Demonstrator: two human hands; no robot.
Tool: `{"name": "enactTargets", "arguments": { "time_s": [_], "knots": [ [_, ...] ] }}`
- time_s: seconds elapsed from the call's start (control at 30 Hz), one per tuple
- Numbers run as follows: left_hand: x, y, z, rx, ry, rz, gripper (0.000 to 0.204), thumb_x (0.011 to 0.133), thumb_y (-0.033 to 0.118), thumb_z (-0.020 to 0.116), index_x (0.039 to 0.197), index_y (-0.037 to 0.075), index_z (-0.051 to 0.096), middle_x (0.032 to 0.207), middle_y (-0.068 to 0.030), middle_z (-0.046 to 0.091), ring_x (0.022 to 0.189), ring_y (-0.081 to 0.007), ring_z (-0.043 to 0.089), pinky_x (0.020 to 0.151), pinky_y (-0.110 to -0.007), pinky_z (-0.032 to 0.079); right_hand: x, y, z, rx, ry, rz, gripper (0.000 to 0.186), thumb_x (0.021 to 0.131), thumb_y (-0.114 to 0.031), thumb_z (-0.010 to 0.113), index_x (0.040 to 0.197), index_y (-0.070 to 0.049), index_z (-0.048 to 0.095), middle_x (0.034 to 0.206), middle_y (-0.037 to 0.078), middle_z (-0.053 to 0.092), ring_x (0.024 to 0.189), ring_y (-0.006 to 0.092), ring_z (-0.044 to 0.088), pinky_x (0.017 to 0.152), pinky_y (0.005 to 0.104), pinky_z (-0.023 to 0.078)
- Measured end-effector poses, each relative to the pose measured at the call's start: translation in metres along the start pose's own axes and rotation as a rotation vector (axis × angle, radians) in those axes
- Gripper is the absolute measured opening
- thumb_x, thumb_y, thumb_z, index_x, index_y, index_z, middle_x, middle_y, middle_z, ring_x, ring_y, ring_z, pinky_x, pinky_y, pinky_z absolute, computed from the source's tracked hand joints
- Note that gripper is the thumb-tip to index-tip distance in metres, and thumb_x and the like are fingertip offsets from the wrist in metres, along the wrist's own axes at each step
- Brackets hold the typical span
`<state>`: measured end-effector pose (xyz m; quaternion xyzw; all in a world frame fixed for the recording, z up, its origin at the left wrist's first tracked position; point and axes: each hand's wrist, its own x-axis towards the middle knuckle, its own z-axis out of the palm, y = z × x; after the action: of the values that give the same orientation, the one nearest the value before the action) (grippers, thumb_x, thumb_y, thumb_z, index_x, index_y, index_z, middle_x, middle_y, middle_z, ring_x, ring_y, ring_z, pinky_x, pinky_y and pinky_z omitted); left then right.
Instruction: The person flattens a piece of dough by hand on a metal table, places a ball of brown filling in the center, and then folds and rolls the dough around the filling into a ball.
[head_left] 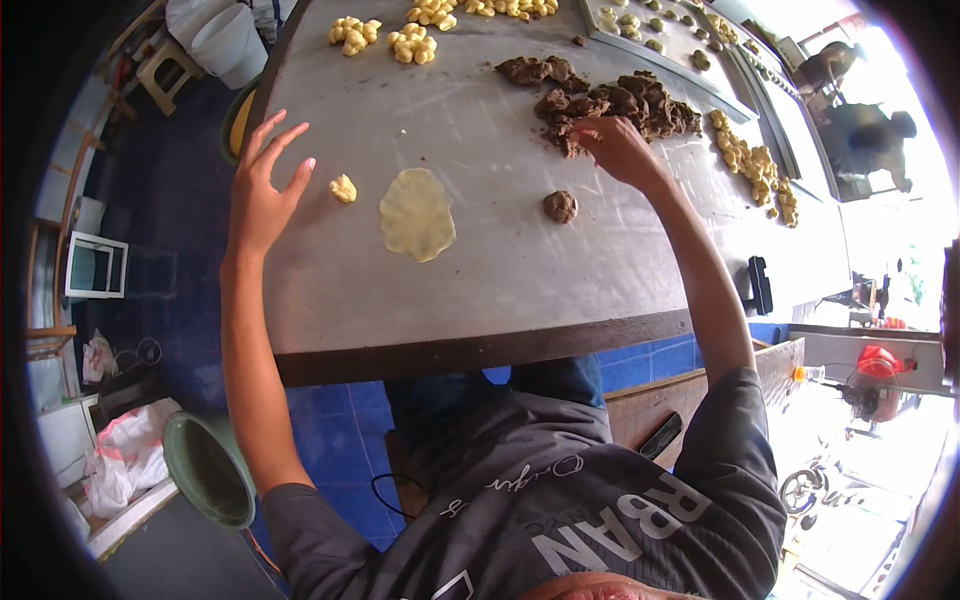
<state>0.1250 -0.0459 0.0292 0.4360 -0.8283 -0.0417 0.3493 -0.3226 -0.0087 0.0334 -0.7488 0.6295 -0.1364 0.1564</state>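
My left hand (265,190) is open, fingers apart, at the metal table's left side, beside a small yellow dough lump (342,188). My right hand (610,145) has its fingers curled into the near edge of a crumbly brown paste heap (650,105), gripping at it; its fingertips are partly hidden. A thin, pale, flattened dough round (416,215) lies between my hands. A brown ball (560,207) sits apart from the heap, to the round's right.
The table (470,300) holds yellow lumps (412,42) at the back and right (750,160), and a tray (595,30) of small balls. A dark object (757,285) lies right. Buckets (210,470) stand left. People (860,145) are beyond the table's right.
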Motion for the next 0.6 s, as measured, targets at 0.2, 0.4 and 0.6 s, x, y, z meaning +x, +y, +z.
{"name": "enactTargets", "arguments": {
  "time_s": [0.2, 0.4, 0.6],
  "knots": [
    [0.003, 0.002, 0.002, -0.01, -0.004, -0.005, 0.037, 0.085, 0.013, 0.068, 0.122, 0.011, 0.063, 0.136, -0.0116, 0.052, 0.126, -0.0313, 0.05, 0.105, -0.041, 0.041, -0.015, 0.026, 0.021, -0.183, 0.062, -0.19, 0.018, 0.094, -0.018, 0.056, 0.103, -0.006, 0.066, 0.097, 0.013, 0.068, 0.089, 0.033, 0.064, 0.077, 0.042, 0.052],
    [0.001, 0.002, 0.002, 0.003, -0.02, -0.009, 0.037, 0.085, 0.014, 0.067, 0.122, 0.012, 0.063, 0.136, -0.011, 0.052, 0.126, -0.0311, 0.05, 0.105, -0.041, 0.041, -0.021, 0.03, 0.013, -0.277, 0.035, -0.18, 0.018, 0.094, -0.019, 0.056, 0.102, -0.007, 0.067, 0.096, 0.012, 0.069, 0.091, 0.032, 0.064, 0.077, 0.0416, 0.053],
    [0.001, 0.003, 0.001, 0.01, -0.022, -0.013, 0.038, 0.085, 0.014, 0.067, 0.122, 0.012, 0.063, 0.136, -0.0105, 0.052, 0.126, -0.0312, 0.049, 0.105, -0.041, 0.04, -0.015, 0.038, 0.003, -0.159, -0.057, -0.118, 0.021, 0.093, -0.02, 0.058, 0.102, -0.005, 0.069, 0.098, 0.015, 0.069, 0.094, 0.0313, 0.065, 0.08, 0.0419, 0.051]
  ]
}}
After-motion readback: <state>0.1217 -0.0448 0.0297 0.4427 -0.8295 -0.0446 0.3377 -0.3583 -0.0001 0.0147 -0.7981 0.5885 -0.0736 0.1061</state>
